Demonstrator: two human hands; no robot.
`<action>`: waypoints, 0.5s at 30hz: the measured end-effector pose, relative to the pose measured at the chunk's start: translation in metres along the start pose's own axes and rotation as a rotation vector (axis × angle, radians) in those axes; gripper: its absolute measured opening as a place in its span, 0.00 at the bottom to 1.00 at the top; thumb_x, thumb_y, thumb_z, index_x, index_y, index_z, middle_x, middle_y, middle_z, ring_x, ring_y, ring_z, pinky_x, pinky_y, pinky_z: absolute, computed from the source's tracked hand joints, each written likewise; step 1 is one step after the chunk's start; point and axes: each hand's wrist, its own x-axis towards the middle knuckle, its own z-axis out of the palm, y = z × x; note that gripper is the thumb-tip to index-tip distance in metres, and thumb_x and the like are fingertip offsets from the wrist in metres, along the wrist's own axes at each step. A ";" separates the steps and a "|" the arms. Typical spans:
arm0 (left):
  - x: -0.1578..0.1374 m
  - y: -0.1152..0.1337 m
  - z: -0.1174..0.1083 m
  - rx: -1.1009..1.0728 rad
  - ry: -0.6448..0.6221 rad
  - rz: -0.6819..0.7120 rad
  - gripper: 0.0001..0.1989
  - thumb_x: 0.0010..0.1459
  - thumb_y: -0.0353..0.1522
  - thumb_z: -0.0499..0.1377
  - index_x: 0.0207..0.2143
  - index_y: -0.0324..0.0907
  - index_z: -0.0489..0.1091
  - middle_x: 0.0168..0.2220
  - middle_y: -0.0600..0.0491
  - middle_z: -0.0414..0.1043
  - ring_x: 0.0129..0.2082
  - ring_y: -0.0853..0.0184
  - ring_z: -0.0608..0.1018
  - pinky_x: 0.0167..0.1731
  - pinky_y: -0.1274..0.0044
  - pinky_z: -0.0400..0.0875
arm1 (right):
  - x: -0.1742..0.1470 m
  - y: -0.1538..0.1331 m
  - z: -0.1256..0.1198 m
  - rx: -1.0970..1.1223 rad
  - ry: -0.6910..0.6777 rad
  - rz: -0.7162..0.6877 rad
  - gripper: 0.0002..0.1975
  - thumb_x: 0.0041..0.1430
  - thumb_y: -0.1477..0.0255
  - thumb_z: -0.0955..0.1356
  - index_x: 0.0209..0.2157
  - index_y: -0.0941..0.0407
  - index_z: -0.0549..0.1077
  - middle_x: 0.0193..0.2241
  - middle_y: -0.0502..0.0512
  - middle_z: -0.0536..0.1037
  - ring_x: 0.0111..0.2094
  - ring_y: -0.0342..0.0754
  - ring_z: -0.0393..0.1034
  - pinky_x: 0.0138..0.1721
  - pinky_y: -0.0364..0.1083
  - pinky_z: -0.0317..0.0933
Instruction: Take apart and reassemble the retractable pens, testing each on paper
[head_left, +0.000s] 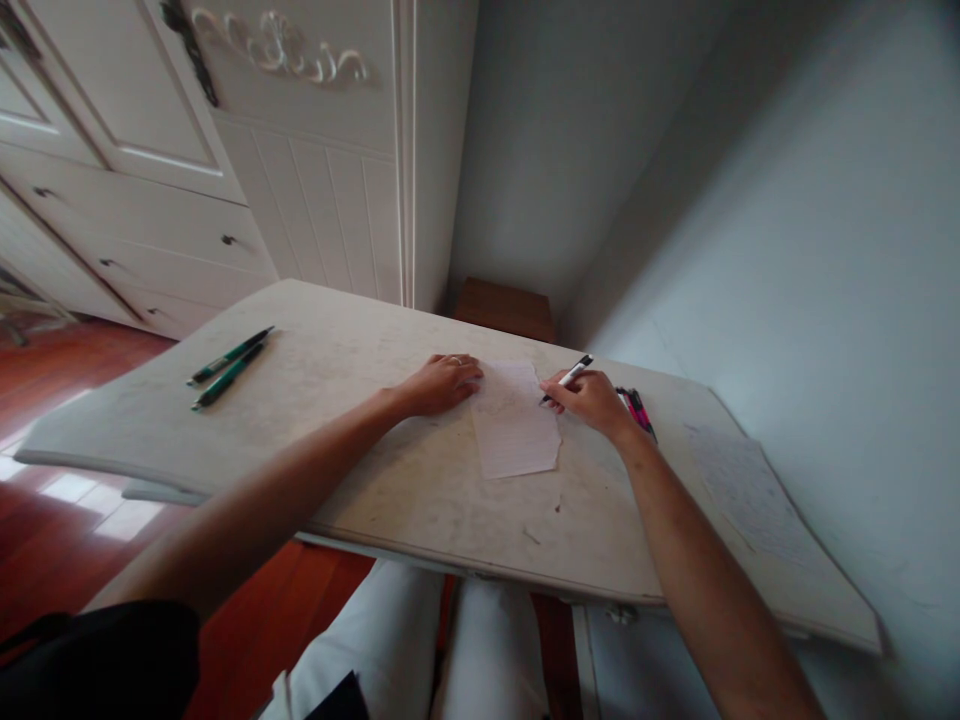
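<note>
A small sheet of lined paper (517, 435) with a torn right edge lies on the white table (420, 500). My left hand (444, 384) rests flat at the sheet's upper left edge, its fingertips touching the paper and a ring on one finger. In my right hand (589, 395) is a white pen (574, 371) with black ends, gripped as for writing. Its tip points down by the paper's right edge; whether it touches the paper I cannot tell. Faint marks show on the upper part of the sheet.
Two green pens (231, 372) lie at the table's left. Pink and black pens (639, 412) lie partly hidden behind my right wrist. Another written sheet (739, 490) is on the right. A white cabinet (322, 200) and a wall (825, 260) stand beyond the table.
</note>
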 end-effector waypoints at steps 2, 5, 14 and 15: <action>0.000 -0.001 0.001 -0.002 0.003 -0.004 0.17 0.67 0.37 0.47 0.52 0.43 0.69 0.58 0.46 0.67 0.58 0.60 0.68 0.58 0.65 0.60 | 0.001 0.001 -0.001 -0.019 0.021 0.023 0.16 0.55 0.59 0.68 0.23 0.57 0.75 0.18 0.55 0.78 0.18 0.46 0.72 0.23 0.42 0.65; 0.000 -0.001 0.000 -0.008 -0.001 -0.008 0.17 0.66 0.37 0.47 0.52 0.43 0.69 0.58 0.46 0.67 0.59 0.60 0.68 0.58 0.65 0.59 | 0.002 0.004 -0.001 -0.046 0.033 0.032 0.17 0.56 0.59 0.67 0.22 0.57 0.74 0.18 0.55 0.78 0.18 0.47 0.73 0.22 0.42 0.65; 0.000 0.002 -0.002 -0.004 -0.022 -0.028 0.17 0.67 0.37 0.47 0.52 0.43 0.69 0.59 0.46 0.66 0.60 0.59 0.67 0.58 0.64 0.59 | 0.002 0.005 -0.001 -0.043 0.055 0.037 0.19 0.56 0.57 0.68 0.23 0.57 0.74 0.19 0.56 0.79 0.20 0.48 0.74 0.23 0.42 0.65; 0.000 0.002 -0.002 -0.004 -0.022 -0.028 0.17 0.66 0.37 0.47 0.52 0.43 0.69 0.59 0.46 0.66 0.60 0.59 0.67 0.58 0.65 0.59 | 0.002 0.004 0.000 -0.025 0.042 0.041 0.19 0.56 0.56 0.68 0.22 0.57 0.74 0.19 0.56 0.79 0.20 0.47 0.74 0.22 0.42 0.65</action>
